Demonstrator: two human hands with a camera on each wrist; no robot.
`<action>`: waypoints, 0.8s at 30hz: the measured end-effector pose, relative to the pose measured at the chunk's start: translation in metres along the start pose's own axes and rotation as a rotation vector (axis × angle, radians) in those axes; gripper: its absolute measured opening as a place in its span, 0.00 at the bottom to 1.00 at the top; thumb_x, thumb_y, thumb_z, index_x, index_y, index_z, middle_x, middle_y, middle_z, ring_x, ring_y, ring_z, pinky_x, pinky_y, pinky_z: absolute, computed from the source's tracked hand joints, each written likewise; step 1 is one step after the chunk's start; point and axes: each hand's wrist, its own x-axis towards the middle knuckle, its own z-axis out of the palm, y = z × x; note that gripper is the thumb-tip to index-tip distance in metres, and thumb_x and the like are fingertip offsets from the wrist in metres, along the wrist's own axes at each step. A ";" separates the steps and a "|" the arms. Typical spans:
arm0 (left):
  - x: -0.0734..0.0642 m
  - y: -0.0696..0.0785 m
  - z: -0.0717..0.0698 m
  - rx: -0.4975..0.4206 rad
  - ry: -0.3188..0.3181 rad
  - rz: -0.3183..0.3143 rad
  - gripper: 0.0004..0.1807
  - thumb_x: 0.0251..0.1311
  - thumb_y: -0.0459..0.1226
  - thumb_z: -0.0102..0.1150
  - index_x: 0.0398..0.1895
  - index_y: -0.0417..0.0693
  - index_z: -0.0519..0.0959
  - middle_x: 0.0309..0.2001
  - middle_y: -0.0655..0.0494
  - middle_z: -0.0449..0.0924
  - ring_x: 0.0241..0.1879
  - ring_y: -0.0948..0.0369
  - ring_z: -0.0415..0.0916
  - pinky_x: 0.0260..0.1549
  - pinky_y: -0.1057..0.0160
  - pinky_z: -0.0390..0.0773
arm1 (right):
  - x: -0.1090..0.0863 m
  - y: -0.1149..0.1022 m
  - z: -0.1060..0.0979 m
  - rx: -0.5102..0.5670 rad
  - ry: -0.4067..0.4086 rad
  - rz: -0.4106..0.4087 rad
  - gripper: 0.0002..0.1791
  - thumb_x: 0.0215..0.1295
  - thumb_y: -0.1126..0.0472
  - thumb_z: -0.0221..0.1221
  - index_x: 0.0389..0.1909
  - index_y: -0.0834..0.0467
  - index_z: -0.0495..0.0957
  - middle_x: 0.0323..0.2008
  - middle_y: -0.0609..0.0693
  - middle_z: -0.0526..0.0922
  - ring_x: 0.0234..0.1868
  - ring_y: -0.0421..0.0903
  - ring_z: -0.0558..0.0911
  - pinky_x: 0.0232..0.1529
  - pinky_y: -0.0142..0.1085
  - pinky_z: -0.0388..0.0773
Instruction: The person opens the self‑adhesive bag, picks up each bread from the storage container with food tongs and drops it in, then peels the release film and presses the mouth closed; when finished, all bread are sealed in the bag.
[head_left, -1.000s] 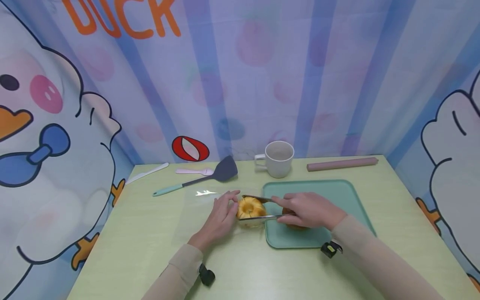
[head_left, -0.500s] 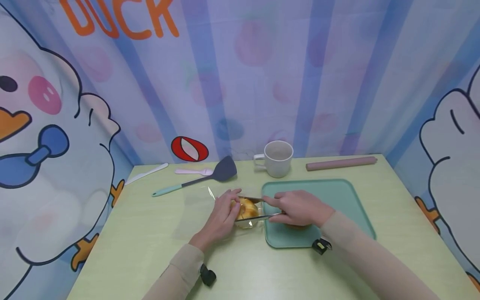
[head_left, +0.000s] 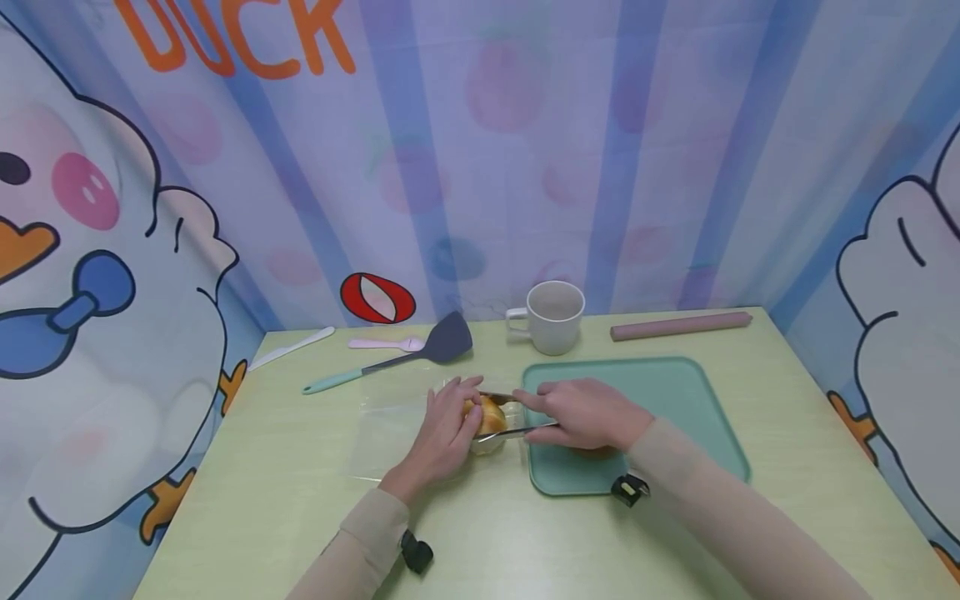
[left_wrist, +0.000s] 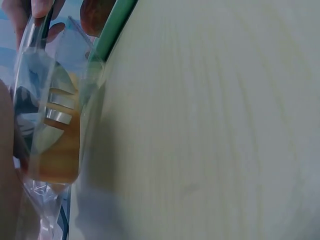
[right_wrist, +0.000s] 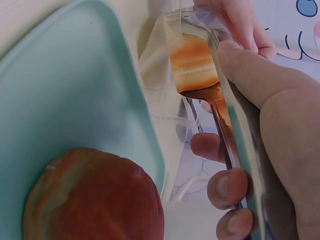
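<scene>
My right hand grips metal tongs, whose slotted end shows in the left wrist view. Between the tong arms sits a golden bread roll, inside the mouth of a clear plastic bag. The left hand holds the bag from the left, its fingers partly covering the roll. In the left wrist view the film wraps round the roll and the tong ends. A brown round bun lies on the green tray, mostly hidden under my right hand in the head view.
Along the back of the table lie a white knife, a pink fork and a dark spatula with a mint handle. A white mug and a mauve rolling pin stand further right.
The right hand has moved left, carrying the roll in the tongs deeper into the bag. The left hand has stayed almost in place, and more of the roll is now covered.
</scene>
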 end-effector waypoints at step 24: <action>0.002 0.005 0.002 0.041 0.023 0.019 0.08 0.80 0.41 0.44 0.48 0.50 0.73 0.71 0.47 0.76 0.74 0.33 0.62 0.69 0.18 0.43 | 0.009 -0.011 0.004 0.032 -0.002 0.021 0.37 0.73 0.36 0.60 0.74 0.55 0.73 0.32 0.45 0.80 0.26 0.38 0.74 0.31 0.37 0.77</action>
